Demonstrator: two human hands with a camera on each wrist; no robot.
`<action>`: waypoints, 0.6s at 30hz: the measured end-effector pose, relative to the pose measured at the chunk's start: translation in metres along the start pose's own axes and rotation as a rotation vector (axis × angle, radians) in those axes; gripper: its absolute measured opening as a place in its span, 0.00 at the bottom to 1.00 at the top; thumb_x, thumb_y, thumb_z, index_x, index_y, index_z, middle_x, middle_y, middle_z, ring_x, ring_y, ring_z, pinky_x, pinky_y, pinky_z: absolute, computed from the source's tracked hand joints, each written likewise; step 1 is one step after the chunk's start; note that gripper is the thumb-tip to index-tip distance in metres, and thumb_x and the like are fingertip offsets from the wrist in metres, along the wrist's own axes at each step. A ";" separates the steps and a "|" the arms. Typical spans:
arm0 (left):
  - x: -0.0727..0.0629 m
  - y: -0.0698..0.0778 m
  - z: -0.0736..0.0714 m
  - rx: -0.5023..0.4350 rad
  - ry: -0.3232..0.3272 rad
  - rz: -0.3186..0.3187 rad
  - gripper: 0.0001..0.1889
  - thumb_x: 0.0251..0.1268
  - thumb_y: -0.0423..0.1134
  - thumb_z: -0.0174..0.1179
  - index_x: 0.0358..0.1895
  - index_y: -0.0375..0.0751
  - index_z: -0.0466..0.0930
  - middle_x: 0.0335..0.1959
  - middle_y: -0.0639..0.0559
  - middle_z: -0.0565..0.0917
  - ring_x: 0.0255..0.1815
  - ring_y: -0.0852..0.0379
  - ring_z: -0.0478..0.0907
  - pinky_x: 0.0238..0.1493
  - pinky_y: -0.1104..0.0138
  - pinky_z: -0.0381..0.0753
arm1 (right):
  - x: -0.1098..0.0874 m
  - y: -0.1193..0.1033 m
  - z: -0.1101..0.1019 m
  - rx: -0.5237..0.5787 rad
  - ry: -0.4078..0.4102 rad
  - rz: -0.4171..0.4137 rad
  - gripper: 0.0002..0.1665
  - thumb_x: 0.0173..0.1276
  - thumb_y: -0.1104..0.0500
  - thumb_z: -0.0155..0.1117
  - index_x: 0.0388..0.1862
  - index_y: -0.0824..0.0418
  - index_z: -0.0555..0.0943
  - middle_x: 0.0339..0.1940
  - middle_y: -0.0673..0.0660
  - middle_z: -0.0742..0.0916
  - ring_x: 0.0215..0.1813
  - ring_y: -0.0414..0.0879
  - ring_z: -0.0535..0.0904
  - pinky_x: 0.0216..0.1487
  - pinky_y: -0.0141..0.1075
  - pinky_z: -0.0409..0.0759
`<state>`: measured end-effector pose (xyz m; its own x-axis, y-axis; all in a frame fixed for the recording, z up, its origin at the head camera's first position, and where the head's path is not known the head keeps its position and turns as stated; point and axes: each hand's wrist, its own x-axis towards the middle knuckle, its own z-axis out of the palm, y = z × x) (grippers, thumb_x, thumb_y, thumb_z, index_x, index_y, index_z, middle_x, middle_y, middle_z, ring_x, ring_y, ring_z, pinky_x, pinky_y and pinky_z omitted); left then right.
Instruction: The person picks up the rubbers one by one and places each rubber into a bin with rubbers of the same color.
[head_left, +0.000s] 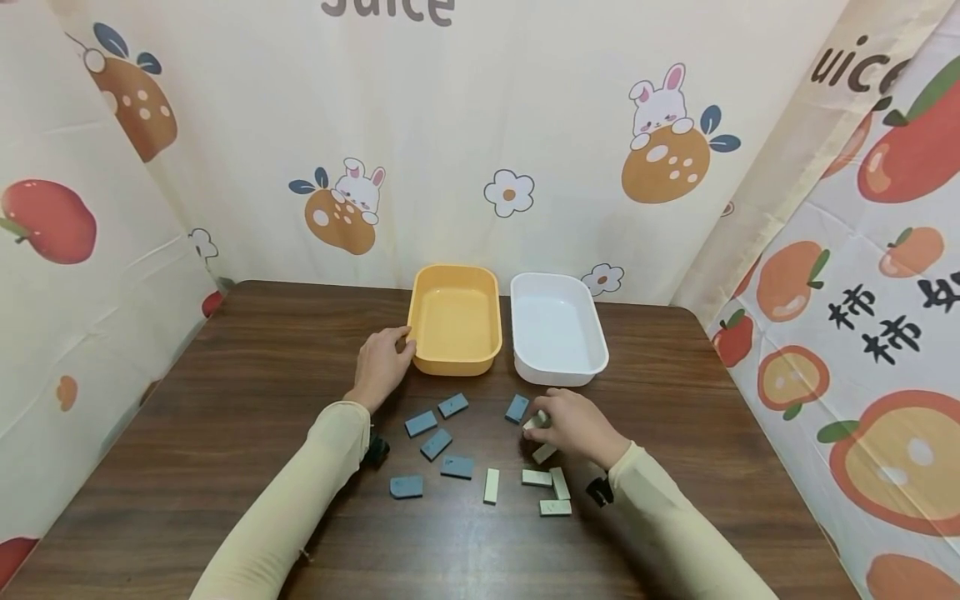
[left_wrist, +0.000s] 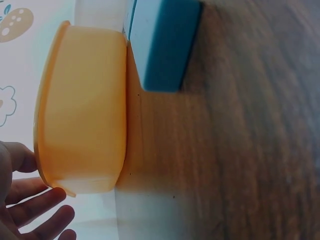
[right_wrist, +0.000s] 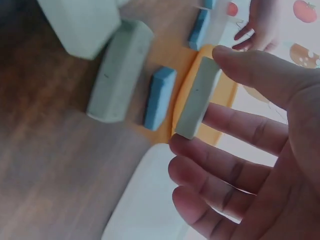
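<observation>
At the left side of the yellow bin (head_left: 450, 367), my left hand (head_left: 381, 367) pinches its rim between thumb and fingers; the other fingers are spread in the left wrist view. My right hand (head_left: 573, 421) holds a pale green block (right_wrist: 199, 97) between thumb and fingertips, just above the table in front of the white bin (head_left: 558, 377). A blue block (head_left: 517, 408) lies just left of that hand, and another pale green block (head_left: 545, 452) lies beneath it. More pale green blocks (head_left: 536, 477) lie nearer, some touching each other.
Several blue blocks (head_left: 457, 467) are scattered on the brown wooden table (head_left: 187, 433) in front of the yellow bin. One pale green block (head_left: 491, 486) lies apart between the two colour groups. Printed curtains (head_left: 450, 125) hang behind the table and at both sides.
</observation>
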<state>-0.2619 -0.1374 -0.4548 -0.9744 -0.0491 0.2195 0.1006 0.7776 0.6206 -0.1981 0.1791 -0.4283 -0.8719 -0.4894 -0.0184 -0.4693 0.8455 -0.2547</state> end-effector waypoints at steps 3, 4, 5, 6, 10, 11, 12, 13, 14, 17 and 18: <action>0.000 0.000 0.000 0.011 -0.002 0.005 0.22 0.71 0.45 0.53 0.63 0.39 0.77 0.59 0.40 0.81 0.57 0.41 0.76 0.59 0.48 0.73 | 0.002 0.002 -0.007 0.039 0.029 -0.018 0.10 0.58 0.49 0.74 0.35 0.50 0.85 0.33 0.46 0.84 0.35 0.39 0.76 0.39 0.37 0.76; 0.000 0.000 0.000 0.012 -0.003 0.007 0.22 0.71 0.45 0.53 0.63 0.39 0.77 0.59 0.40 0.81 0.58 0.41 0.76 0.59 0.48 0.73 | 0.003 0.003 -0.009 0.053 0.041 -0.026 0.09 0.58 0.50 0.74 0.35 0.51 0.85 0.32 0.46 0.84 0.34 0.39 0.76 0.38 0.36 0.76; 0.000 0.000 0.000 0.013 -0.006 0.008 0.22 0.71 0.44 0.53 0.62 0.38 0.77 0.59 0.40 0.81 0.58 0.40 0.75 0.60 0.48 0.73 | 0.003 0.004 -0.011 0.065 0.049 -0.034 0.09 0.58 0.50 0.73 0.35 0.51 0.85 0.32 0.46 0.84 0.34 0.39 0.76 0.38 0.36 0.76; 0.000 0.000 0.000 0.013 -0.007 0.008 0.21 0.71 0.44 0.54 0.62 0.38 0.77 0.59 0.40 0.81 0.59 0.40 0.75 0.61 0.48 0.72 | 0.004 0.005 -0.013 0.077 0.054 -0.037 0.09 0.58 0.51 0.73 0.35 0.52 0.85 0.32 0.46 0.83 0.34 0.39 0.76 0.37 0.35 0.76; 0.000 0.001 -0.001 0.004 -0.014 -0.003 0.21 0.71 0.44 0.54 0.62 0.38 0.78 0.58 0.38 0.80 0.60 0.39 0.75 0.62 0.47 0.71 | 0.007 0.008 -0.022 0.113 0.064 -0.047 0.10 0.58 0.53 0.73 0.35 0.55 0.84 0.31 0.48 0.82 0.33 0.39 0.76 0.36 0.33 0.76; 0.000 0.001 -0.001 0.004 -0.015 -0.006 0.21 0.71 0.44 0.54 0.62 0.38 0.78 0.58 0.38 0.80 0.60 0.39 0.75 0.62 0.47 0.71 | 0.008 0.008 -0.024 0.119 0.063 -0.045 0.10 0.58 0.54 0.73 0.35 0.56 0.84 0.31 0.49 0.81 0.32 0.39 0.76 0.35 0.33 0.76; 0.000 0.001 -0.001 0.005 -0.015 -0.008 0.21 0.70 0.44 0.54 0.62 0.38 0.78 0.58 0.38 0.80 0.59 0.39 0.75 0.62 0.47 0.72 | 0.009 0.009 -0.025 0.124 0.063 -0.042 0.11 0.57 0.54 0.73 0.35 0.57 0.84 0.31 0.49 0.81 0.32 0.39 0.76 0.35 0.33 0.76; 0.000 0.002 -0.001 0.006 -0.016 -0.010 0.21 0.70 0.44 0.54 0.62 0.38 0.78 0.58 0.38 0.80 0.59 0.39 0.75 0.62 0.47 0.72 | 0.010 0.010 -0.027 0.126 0.066 -0.043 0.11 0.57 0.55 0.74 0.35 0.58 0.84 0.31 0.50 0.81 0.32 0.40 0.76 0.35 0.33 0.76; 0.001 0.001 -0.001 0.007 -0.016 -0.012 0.21 0.70 0.44 0.54 0.62 0.38 0.78 0.58 0.38 0.80 0.59 0.39 0.75 0.62 0.47 0.72 | 0.011 0.010 -0.029 0.129 0.068 -0.040 0.11 0.57 0.55 0.74 0.36 0.59 0.84 0.31 0.50 0.81 0.32 0.40 0.76 0.35 0.33 0.76; 0.000 0.001 0.000 0.009 -0.014 -0.013 0.21 0.70 0.44 0.54 0.62 0.38 0.78 0.58 0.38 0.80 0.59 0.40 0.75 0.61 0.47 0.72 | 0.015 0.012 -0.033 0.134 0.074 -0.037 0.12 0.57 0.55 0.74 0.36 0.62 0.85 0.33 0.52 0.81 0.33 0.42 0.78 0.36 0.33 0.77; 0.000 0.000 0.000 0.008 -0.012 -0.012 0.21 0.71 0.44 0.54 0.62 0.38 0.78 0.58 0.38 0.80 0.59 0.40 0.75 0.61 0.47 0.72 | 0.016 0.013 -0.034 0.135 0.075 -0.034 0.13 0.57 0.55 0.74 0.37 0.62 0.85 0.33 0.53 0.81 0.33 0.42 0.78 0.37 0.34 0.77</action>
<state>-0.2622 -0.1369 -0.4548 -0.9780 -0.0509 0.2025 0.0871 0.7819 0.6173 -0.2224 0.1896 -0.3985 -0.8660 -0.4960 0.0637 -0.4803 0.7896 -0.3819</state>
